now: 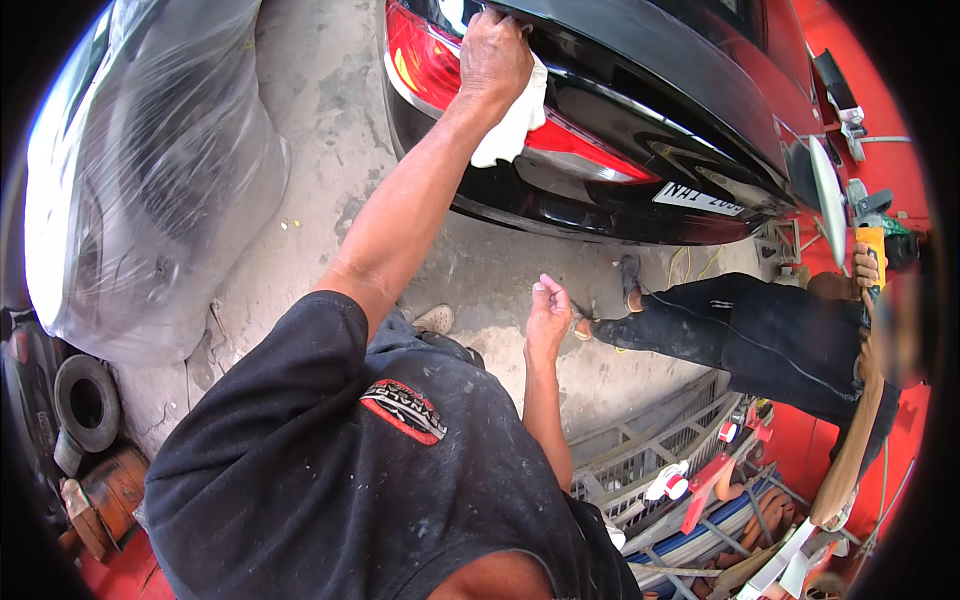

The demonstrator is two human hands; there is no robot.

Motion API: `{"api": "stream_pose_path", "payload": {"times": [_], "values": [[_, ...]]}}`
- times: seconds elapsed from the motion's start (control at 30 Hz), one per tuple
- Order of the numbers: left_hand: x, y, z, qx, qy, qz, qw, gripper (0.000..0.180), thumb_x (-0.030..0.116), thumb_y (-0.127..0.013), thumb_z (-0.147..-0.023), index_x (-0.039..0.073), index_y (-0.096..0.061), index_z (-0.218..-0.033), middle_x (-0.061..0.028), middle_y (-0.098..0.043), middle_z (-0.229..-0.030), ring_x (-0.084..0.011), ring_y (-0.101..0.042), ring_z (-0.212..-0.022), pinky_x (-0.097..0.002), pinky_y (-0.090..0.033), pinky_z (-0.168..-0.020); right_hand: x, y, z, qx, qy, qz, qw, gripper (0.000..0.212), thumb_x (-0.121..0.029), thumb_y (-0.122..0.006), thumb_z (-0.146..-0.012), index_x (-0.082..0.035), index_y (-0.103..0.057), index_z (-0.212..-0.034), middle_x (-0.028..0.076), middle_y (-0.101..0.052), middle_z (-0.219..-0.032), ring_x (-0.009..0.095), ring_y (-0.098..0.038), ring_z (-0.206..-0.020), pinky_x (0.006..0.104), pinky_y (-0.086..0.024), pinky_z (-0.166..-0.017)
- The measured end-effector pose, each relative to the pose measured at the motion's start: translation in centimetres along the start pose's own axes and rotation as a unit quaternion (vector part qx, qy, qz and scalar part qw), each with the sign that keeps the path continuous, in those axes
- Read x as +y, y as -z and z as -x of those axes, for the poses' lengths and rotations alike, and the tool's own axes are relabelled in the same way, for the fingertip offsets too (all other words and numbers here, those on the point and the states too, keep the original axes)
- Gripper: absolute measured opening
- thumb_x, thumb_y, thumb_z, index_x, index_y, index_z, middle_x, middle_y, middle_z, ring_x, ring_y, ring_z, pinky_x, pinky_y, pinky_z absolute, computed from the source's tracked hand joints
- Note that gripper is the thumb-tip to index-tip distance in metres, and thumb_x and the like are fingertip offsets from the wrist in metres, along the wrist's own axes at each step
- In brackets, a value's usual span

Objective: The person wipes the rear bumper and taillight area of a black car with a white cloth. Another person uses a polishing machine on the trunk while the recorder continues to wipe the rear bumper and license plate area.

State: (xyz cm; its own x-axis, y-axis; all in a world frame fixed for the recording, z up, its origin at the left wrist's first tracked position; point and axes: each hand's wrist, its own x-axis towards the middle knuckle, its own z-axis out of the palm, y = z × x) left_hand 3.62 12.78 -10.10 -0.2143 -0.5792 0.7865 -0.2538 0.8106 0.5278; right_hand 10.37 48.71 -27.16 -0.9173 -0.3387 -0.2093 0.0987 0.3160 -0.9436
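My left hand [497,55] reaches out to the rear of a black car [640,100] and presses a white cloth [512,125] against it, next to the red tail light [420,55]. The fingers are bent over the cloth, and their tips are partly hidden. Part of the cloth hangs down over the light and the glossy black panel. My right hand [548,318] is held in front of my body, away from the car. Its fingers are loosely curled together, and nothing shows in them.
A car under clear plastic sheeting [170,180] stands at the left, near a tyre [87,403]. On the right, another person in dark clothes [770,335] holds a yellow tool [872,245] near the car. A metal rack [660,450] with assorted parts lies at the lower right.
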Motion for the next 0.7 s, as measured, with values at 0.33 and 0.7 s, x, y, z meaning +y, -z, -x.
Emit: {"api": "stream_pose_path", "payload": {"times": [0.33,0.7], "values": [[1.6,-1.0,1.6,0.072,-0.010,0.073,0.995,0.011,-0.001,-0.061,-0.083,-0.001,-0.071,-0.087,-0.0155,-0.071,-0.093,-0.0349,-0.062,-0.087,-0.0438,-0.047,-0.086,2.0,0.7,0.8,-0.028,-0.026,0.005,0.999,0.027,-0.013,-0.067,-0.094,0.001,-0.069,-0.117,0.006,-0.067,-0.107,0.013,-0.057,-0.092,0.0283,-0.047,-0.085],[1.9,-1.2,0.5,0.028,0.077,0.083,0.993,0.017,-0.003,-0.059,-0.081,-0.001,-0.072,-0.092,-0.0218,-0.071,-0.094,-0.0437,-0.059,-0.096,-0.0497,-0.048,-0.088,-0.3,-1.4,-0.7,-0.062,-0.002,0.037,0.997,0.023,-0.009,-0.065,-0.098,0.003,-0.067,-0.118,0.005,-0.067,-0.103,0.010,-0.058,-0.094,0.0242,-0.046,-0.084]]}}
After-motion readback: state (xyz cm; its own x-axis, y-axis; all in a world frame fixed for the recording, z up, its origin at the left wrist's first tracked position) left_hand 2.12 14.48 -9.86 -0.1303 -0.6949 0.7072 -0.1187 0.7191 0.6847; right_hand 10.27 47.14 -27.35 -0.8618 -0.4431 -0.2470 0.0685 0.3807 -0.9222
